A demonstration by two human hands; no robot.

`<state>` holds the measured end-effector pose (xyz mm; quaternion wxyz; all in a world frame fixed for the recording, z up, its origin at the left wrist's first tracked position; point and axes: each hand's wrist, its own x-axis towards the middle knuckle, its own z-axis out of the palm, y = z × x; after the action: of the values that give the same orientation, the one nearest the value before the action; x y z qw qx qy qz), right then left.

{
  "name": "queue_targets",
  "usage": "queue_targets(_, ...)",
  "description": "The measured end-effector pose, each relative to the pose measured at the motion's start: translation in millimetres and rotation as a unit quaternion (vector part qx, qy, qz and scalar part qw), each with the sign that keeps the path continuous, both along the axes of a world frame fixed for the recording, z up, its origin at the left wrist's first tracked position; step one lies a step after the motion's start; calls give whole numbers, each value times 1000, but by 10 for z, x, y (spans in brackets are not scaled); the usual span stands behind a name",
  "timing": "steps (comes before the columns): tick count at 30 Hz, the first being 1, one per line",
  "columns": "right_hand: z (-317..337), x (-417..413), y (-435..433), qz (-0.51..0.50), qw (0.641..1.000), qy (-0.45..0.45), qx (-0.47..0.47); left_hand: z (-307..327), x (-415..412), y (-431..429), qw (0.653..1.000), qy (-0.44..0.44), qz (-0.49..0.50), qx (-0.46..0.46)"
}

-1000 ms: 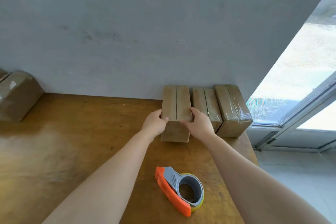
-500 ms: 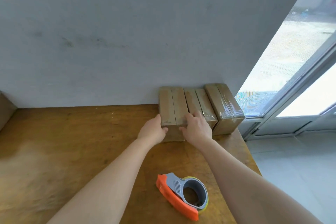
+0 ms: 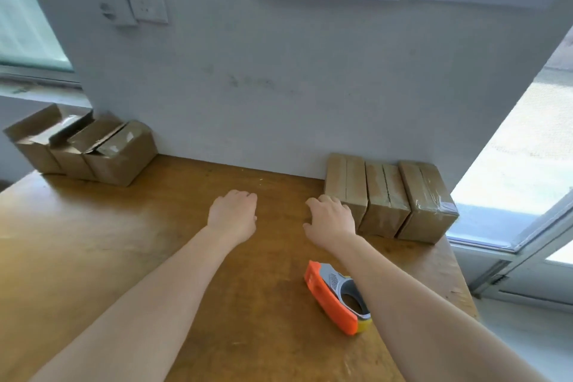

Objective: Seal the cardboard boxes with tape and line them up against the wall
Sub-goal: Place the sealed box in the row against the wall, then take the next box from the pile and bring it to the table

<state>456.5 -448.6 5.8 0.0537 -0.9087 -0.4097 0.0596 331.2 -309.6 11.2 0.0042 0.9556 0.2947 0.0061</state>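
Two hands are hanging palm-down over the table (image 3: 93, 242), both holding nothing, fingers relaxed and loosely bent. The left hand (image 3: 234, 215) is hovering over bare wood, well apart from any box. The right hand (image 3: 331, 219) is sitting just beside the near corner of the leftmost sealed box (image 3: 345, 183); whether it is touching, I cannot tell. Three sealed boxes (image 3: 386, 195) are standing side by side, touching, backs against the wall (image 3: 279, 102), lining up as the task is asking. The tape dispenser (image 3: 325, 291) is lying partly under the right forearm, handy for the next seal. Three open boxes (image 3: 74, 149) are waiting at the table's far left corner, flaps up, likely needing fetching next.
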Motion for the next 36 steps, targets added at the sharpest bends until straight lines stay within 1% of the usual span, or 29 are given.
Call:
queue_targets(5,102,-533,392,76,997,-22,1,156,-752,307,997,-1,67,38)
queue_targets(10,192,-1137,900,127,991,-37,-5,151,-1487,744,991,17,124,50)
queue_targets(12,219,-1401,1135,140,989,-42,-5,150,-1791,933,989,10,142,50)
queue_targets(15,238,-1834,1514,152,987,-47,-2,190,-2257,1248,987,0,155,45)
queue_targets(21,241,-2393,2122,145,988,-51,-4,199,-2854,1852,987,0,143,66)
queue_targets(28,192,-2686,2890,141,989,-50,-6,49,-3155,2609,989,10,134,62)
queue_targets(36,-24,-2540,3819,131,990,-42,-18,-139,-2921,3460,991,-13,129,35)
